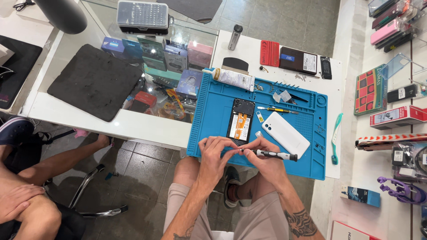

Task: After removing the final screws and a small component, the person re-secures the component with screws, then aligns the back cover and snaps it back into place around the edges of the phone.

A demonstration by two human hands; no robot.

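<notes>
An opened black phone (240, 121) with its back off lies on a blue work mat (307, 155). My left hand (215, 151) rests at the phone's near end, fingers pinched together by the screwdriver's tip. My right hand (262, 153) grips a black and white screwdriver (275, 154), lying roughly level, tip toward the left hand. The white back cover (286, 134) lies just right of the phone. Whether a screw sits between the fingers is too small to tell.
On the mat lie a glue tube (231, 78), a yellow-handled small screwdriver (275, 110) and black tweezers (296, 97). A teal pry tool (336, 135) lies off the mat's right edge. A bit case (142, 17) and dark pad (93, 82) sit on the glass counter. Another person's legs (40, 178) are at left.
</notes>
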